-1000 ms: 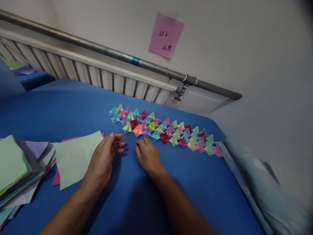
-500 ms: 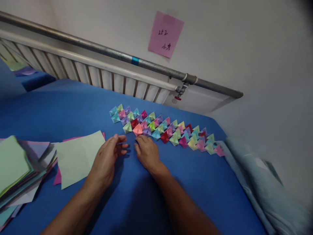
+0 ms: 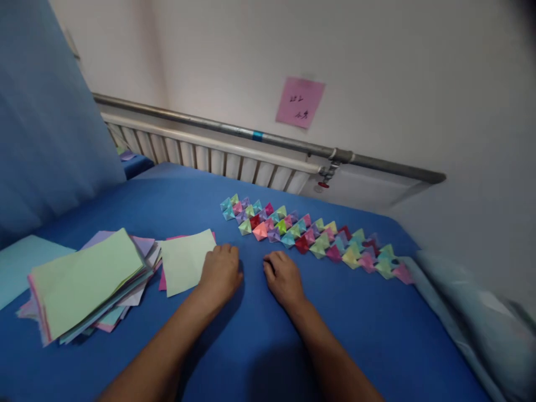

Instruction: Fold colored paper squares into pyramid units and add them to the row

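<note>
Palm down, my left hand is at the right edge of a pale green paper sheet; its fingertips are hidden from view. A magenta sheet shows from under the green one. My right hand rests on the blue cloth with its fingers curled, and what they hold, if anything, cannot be made out. Just beyond it, several small folded paper pieces in many colours lie in staggered rows slanting down to the right.
A thick stack of coloured paper lies at the left on the blue cloth. Behind are a radiator and a metal pipe. A blue curtain hangs at left, and pale blue-green fabric lies at right.
The view has shifted, showing more of the left side. My left hand has turned palm down and moved to the green sheet. My right hand has drawn back from the folded pieces.
</note>
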Motion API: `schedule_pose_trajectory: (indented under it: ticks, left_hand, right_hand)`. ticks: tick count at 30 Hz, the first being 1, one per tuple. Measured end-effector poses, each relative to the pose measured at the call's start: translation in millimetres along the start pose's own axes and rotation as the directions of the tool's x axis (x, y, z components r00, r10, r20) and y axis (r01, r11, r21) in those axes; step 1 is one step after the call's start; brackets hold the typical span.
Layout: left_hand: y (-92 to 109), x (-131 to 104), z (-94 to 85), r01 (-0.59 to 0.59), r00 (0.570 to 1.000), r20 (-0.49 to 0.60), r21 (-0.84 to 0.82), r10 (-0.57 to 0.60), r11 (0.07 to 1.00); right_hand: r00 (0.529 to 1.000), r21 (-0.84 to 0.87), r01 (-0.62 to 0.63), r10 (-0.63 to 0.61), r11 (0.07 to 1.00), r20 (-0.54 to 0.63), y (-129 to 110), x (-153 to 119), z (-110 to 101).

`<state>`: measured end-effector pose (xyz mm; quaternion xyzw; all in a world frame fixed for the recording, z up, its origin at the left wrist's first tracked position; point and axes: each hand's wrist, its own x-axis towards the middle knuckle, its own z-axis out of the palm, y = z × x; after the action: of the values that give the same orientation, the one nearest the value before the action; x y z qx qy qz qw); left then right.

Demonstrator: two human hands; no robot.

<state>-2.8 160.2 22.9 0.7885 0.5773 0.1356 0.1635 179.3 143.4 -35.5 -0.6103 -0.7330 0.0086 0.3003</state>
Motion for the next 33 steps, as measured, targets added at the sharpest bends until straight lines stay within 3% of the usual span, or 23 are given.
schedule_pose_trajectory:
  ticks: [7,11,15,22,29,33]
  left_hand:
    - [-24,-2,-3.2,0.072,0.997,-0.036,0.042,-0.070,0.997]
    - [-36,-5,0.9,0.127,0.991,-0.052,0.060,-0.124,0.990]
    - [-44,-6,3.5,0.181,0.982,-0.081,0.099,-0.173,0.979]
    - [-48,-16,10.7,0.178,0.977,-0.148,0.143,-0.156,0.974]
    - [-52,-23,13.7,0.171,0.947,-0.297,0.143,-0.123,0.975]
    - [-40,-35,15.2,0.103,0.914,-0.404,0.143,-0.036,0.984]
  right_hand:
    - [0.999,0.082,-0.035,0.032,0.996,0.039,-15,-84,-44]
    - [0.995,0.086,-0.088,0.085,0.992,0.047,-19,-108,-57]
    - [0.991,0.063,-0.111,0.106,0.992,0.079,-23,-110,-61]
    - [0.989,0.033,-0.115,0.111,0.993,0.093,-26,-107,-63]
    - [0.988,0.010,-0.086,0.084,0.996,0.127,-26,-107,-64]
    - [0.987,0.009,-0.046,0.044,0.999,0.154,-27,-109,-72]
